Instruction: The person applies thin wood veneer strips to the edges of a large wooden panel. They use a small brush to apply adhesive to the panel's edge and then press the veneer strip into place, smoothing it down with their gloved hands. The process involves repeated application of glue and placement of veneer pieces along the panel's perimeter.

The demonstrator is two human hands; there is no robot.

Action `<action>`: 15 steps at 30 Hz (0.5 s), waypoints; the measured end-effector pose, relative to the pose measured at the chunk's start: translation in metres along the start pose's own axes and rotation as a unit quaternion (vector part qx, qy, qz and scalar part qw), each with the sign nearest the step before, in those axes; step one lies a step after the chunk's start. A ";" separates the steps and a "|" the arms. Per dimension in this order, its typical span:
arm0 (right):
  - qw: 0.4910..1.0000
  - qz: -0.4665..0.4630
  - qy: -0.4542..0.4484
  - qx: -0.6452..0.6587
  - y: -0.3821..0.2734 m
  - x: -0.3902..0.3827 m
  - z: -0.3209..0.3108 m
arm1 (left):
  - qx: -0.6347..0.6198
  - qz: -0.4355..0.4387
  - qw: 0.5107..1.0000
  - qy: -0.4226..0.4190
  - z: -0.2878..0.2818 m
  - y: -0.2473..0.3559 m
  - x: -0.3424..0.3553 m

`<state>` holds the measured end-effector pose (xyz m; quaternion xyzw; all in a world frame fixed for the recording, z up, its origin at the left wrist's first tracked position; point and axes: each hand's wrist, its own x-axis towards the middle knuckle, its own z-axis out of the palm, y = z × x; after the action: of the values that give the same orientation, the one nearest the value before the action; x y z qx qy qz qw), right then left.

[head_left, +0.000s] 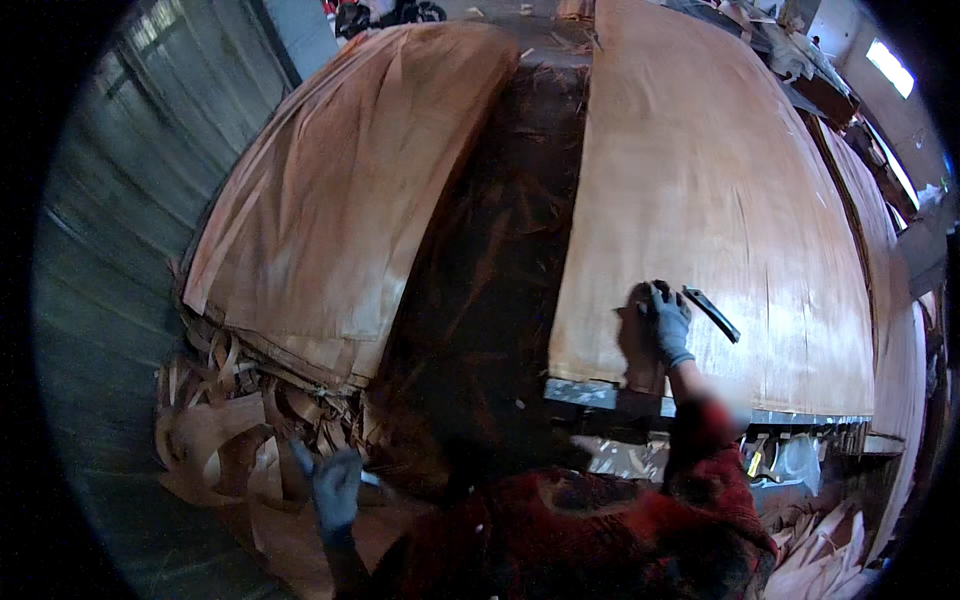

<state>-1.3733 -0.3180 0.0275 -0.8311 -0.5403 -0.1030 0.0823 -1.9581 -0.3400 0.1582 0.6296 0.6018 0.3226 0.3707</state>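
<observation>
The work is judged to be under way rather than finished: thin reddish-brown sheets are gathered in a right stack [720, 180] at the centre right of the frame and a left stack [330, 200] at the upper left, parted by a dark strip of floor [480, 300]. The top sheet at the right is spread mostly flat, though shallow ripples and creases are left in it, while looser folds are seen at the left; how much remains to be handled cannot be told. Near the lower front edge of the right stack, the right hand [670, 320], in a grey glove with dark fingertips, is set down with its fingers partly bent, apparently touching the sheet; whether anything is gripped cannot be told. Just beside it, a black tool [712, 316] is laid on the sheet, apart from the fingers. At the lower left, the gloved left hand [336, 490] is held above curled scraps [215, 435], one digit stretched out and the others loosely bent; a small pale object [371, 479] is seen beside it, but whether it is held cannot be made out.
</observation>
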 end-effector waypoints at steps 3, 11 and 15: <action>0.997 0.001 -0.032 -0.067 -0.043 0.000 0.000 | 0.057 -0.101 0.990 -0.078 -0.024 -0.008 0.090; 0.981 0.019 -0.030 0.193 -0.110 0.033 -0.039 | -0.359 -0.054 0.905 -0.220 0.027 0.027 0.326; 0.892 -0.014 -0.034 0.450 -0.233 0.092 -0.040 | -0.358 -0.043 0.889 -0.283 0.053 0.029 0.393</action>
<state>-1.5536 -0.1527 0.0961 -0.7004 -0.5428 0.1783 0.4278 -1.8718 0.0475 0.1399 0.4923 0.3412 0.3088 0.7389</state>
